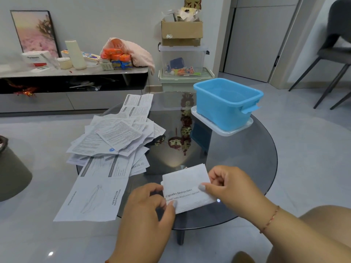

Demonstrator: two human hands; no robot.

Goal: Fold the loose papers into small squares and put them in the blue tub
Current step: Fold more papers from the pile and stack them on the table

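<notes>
While round glass surface carries all: blue tub far right, seemingly empty; loose papers heaped left. Folded sheet near edge, pinched by left hand and right hand. Folding step underway; next probably one more crease, then carry to tub.

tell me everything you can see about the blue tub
The blue tub is a rectangular, open-topped bin of light blue plastic with a thick rolled rim and a handle tab jutting from its right end. It stands upright on a white lid or tray, at the far right of the round dark glass table. No folded paper shows inside, though its floor is largely hidden. Neither hand touches it.
</notes>
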